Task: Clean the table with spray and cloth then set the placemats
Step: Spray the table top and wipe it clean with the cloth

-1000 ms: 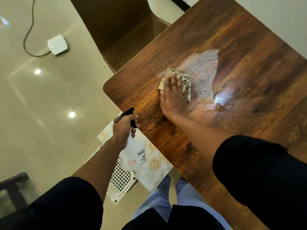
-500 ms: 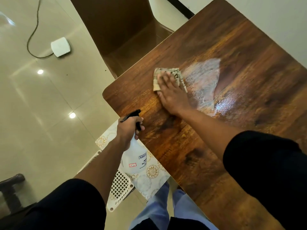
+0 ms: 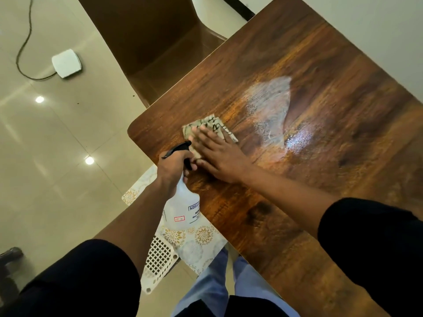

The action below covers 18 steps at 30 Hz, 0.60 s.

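- The left hand (image 3: 175,164) grips the bottle (image 3: 183,205) at the table (image 3: 286,236) edge; it may bump the other hand.
- The right hand (image 3: 218,156) lies flat on the cloth (image 3: 206,125).
- The wet patch (image 3: 272,106) may dry into streaks if missed.
- The placemats (image 3: 203,236) wait below.

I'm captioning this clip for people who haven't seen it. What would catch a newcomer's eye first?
The pale wet smear shining on the dark wooden table, right of the right hand pressing a patterned cloth flat near the table's corner. Beside it, the left hand grips a white spray bottle at the table edge.
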{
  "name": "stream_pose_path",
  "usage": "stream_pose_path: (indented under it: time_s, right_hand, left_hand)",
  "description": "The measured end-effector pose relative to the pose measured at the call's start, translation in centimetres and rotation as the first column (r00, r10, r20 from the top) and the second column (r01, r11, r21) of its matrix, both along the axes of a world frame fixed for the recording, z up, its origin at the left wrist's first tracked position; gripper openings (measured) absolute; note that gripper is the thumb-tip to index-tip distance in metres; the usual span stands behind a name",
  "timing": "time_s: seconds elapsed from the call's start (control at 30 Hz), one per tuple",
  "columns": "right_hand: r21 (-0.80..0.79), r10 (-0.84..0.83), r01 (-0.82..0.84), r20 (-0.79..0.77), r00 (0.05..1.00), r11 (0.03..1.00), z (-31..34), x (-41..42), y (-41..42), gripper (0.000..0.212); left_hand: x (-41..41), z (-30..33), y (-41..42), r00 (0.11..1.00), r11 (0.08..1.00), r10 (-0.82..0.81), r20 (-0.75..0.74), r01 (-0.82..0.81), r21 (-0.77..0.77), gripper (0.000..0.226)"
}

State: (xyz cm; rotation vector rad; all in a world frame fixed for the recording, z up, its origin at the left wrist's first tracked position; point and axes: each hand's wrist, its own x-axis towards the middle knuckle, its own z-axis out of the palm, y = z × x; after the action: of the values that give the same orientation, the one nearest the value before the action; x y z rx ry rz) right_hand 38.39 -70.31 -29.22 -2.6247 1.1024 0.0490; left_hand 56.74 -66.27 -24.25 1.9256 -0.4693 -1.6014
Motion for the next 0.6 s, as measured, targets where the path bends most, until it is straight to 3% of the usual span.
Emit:
stream_pose_path:
  time_s: [0.1, 0.2, 0.3, 0.4, 0.5, 0.6]
  right_hand:
    - [-0.065, 0.088, -0.09, -0.037, 0.995, 0.994, -0.5, -3.0, 0.9, 0.064]
    - [0.008, -0.159, 0.159, -0.054, 0.986, 0.987, -0.2, -4.6, -1.1, 0.066]
    - [0.077, -0.469, 0.472, -0.057, 0.882, 0.878, 0.5, -6.4, -3.7, 0.067]
    - [0.12, -0.634, 0.636, -0.062, 0.771, 0.762, 1.3, -7.7, -4.5, 0.067]
    - [0.148, -0.666, 0.668, -0.073, 0.743, 0.729, 1.2, -6.5, -2.9, 0.067]
    - [0.146, -0.52, 0.521, -0.05, 0.853, 0.841, 0.9, -6.7, 1.7, 0.067]
  left_hand:
    - [0.2, 0.2, -0.2, 0.999, 0.998, -0.021, -0.025, 0.023, 0.062, 0.019]
    - [-0.2, 0.2, -0.6, 0.999, 0.993, -0.05, -0.019, 0.052, 0.103, 0.018]
    - [-1.0, 0.5, -1.0, 0.995, 0.989, -0.093, -0.028, 0.096, 0.114, 0.017]
    - [-2.5, 1.0, -1.7, 0.99, 0.985, -0.138, -0.038, 0.142, 0.098, 0.017]
    - [-4.1, 1.1, -2.4, 0.984, 0.981, -0.174, -0.031, 0.176, 0.081, 0.016]
    - [-6.2, 1.0, -2.8, 0.977, 0.973, -0.211, -0.04, 0.214, 0.084, 0.017]
